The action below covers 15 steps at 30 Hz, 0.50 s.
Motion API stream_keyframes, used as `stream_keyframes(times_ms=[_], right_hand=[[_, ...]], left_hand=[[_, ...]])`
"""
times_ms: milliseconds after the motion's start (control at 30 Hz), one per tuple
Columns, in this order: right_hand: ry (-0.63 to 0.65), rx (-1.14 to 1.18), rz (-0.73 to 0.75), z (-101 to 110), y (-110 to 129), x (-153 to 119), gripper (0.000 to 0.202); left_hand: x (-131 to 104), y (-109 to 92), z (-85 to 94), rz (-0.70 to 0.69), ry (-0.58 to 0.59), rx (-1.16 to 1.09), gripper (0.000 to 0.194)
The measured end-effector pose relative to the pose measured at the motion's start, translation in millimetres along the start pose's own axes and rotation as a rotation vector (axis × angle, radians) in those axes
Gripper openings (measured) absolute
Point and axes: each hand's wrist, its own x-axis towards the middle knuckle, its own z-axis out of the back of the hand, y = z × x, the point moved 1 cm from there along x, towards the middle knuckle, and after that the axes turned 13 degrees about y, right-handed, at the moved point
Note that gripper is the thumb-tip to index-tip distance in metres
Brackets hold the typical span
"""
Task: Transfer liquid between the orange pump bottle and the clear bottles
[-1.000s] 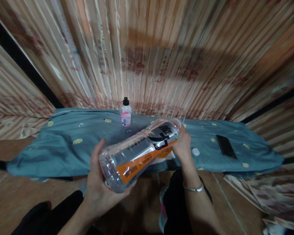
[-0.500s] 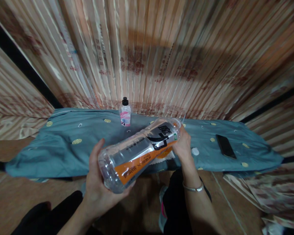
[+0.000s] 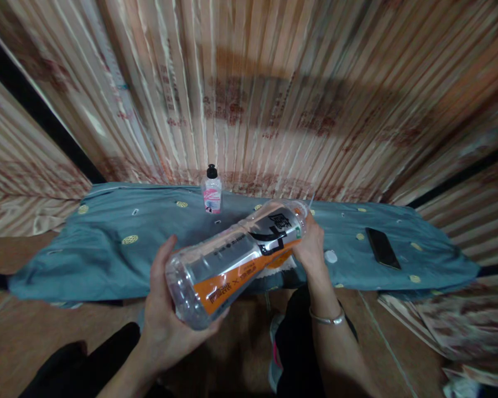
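Head view, read as a dial centred at mid-view: the cloth-covered surface (image 3: pixel 95 251) before you runs from between 8 and 9 o'clock across to between 3 and 4. Your left hand (image 3: pixel 166 326) is at about 7, its grip clamped round the base end of the large bottle (image 3: pixel 237 262), thumb up along the side and fingers beneath. At 9, near the centre, a small bottle (image 3: pixel 212 194) stands upright on the surface with its black top on; neither hand touches it. The large bottle itself is at 6, held up and tilted between your hands, its neck end pointing toward 2. No liquid can be made out inside it. Past its lower edge, at 5, a frilled white piece (image 3: pixel 274 270) shows; you cannot tell what it is. Your right hand (image 3: pixel 310 244), at 4, has its grip closed about the neck, hiding the mouth. So, as far as you can judge, the lift and the two-handed hold are done and setting down is not; whether the neck is capped or open, you cannot tell. Just beyond that wrist, also at 4, lies a small white disc (image 3: pixel 330 256). Farthest right, between 3 and 4, a dark phone (image 3: pixel 382 248) lies flat, untouched.
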Motion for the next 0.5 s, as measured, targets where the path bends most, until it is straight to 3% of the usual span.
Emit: stream_keyframes(times_ms=[100,333,500], right_hand=[[0.004,0.003,-0.003,0.7,-0.9,-0.1,0.036],[0.006,0.012,0.024,0.4,-3.6,0.9,0.038],[0.011,0.006,0.021,0.6,-3.1,0.7,0.038]], left_hand=[[-0.6,-2.0,-4.9,0.012,-0.074,-0.031,0.111],[4.1,-4.6,-7.4,-0.045,-0.044,-0.028,0.111],[-0.2,-0.7,-2.5,0.023,-0.002,-0.081,0.116]])
